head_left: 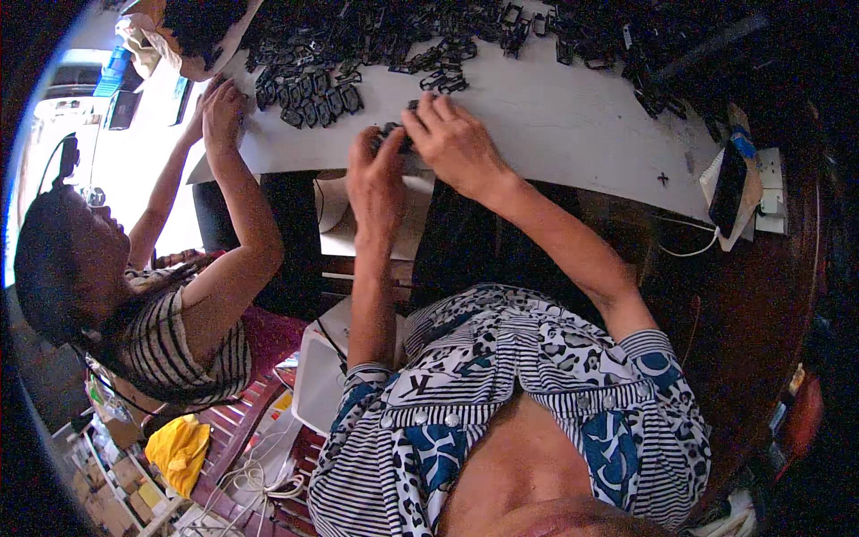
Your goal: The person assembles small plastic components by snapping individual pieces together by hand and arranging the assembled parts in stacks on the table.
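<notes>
At the near edge of the white table (555, 125), my left hand (376, 186) pinches a small black plastic part (390, 134) between thumb and fingers. My right hand (458, 150) is bent in from the right, its fingertips closed on the same dark part or on another one touching it; the fingers hide which. Just beyond my right fingertips lie a few loose black frame-like pieces (445, 80). Left of my hands, several black oval pieces (313, 100) are laid close together in rows.
Heaped black plastic pieces (358, 31) cover the table's far side. A co-worker in a striped top (210, 340) sits at my left, both hands (222, 107) at the table's left end. A phone-like black device (729, 186) with a white cable (693, 251) stands at the right edge.
</notes>
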### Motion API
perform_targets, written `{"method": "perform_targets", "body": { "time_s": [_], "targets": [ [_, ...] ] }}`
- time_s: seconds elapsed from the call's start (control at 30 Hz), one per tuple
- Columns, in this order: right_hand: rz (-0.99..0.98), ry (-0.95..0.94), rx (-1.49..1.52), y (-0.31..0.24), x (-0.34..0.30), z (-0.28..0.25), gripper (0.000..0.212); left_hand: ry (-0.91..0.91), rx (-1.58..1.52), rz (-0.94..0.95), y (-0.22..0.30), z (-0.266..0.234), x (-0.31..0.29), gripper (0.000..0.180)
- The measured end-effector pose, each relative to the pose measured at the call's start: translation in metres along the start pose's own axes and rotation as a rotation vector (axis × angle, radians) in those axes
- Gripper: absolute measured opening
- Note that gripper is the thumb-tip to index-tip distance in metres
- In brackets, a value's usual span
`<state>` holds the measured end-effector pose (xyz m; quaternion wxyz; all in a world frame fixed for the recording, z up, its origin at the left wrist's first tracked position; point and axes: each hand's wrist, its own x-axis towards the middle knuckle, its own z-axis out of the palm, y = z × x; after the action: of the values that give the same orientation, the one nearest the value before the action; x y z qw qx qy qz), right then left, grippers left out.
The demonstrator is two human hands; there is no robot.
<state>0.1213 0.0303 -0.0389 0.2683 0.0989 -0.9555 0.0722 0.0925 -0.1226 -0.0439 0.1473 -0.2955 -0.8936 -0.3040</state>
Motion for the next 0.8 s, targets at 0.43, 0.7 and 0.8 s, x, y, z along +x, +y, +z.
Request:
{"method": "perform_targets", "body": {
  "time_s": [0.43, 0.7, 0.8],
  "targets": [
    [0.06, 0.1, 0.089, 0.032, 0.017, -0.008, 0.023, 0.01, 0.182, -0.248, -0.018, -0.04, 0.029, 0.039],
    [0.243, 0.036, 0.244, 0.066, -0.009, -0.021, 0.018, -0.133, -0.3, -0.152, 0.048, 0.018, 0.04, 0.034],
    [0.391, 0.086, 0.551, 0.064, -0.016, -0.028, 0.017, -0.098, -0.426, -0.119, 0.059, 0.036, 0.047, 0.031]
  ]
}}
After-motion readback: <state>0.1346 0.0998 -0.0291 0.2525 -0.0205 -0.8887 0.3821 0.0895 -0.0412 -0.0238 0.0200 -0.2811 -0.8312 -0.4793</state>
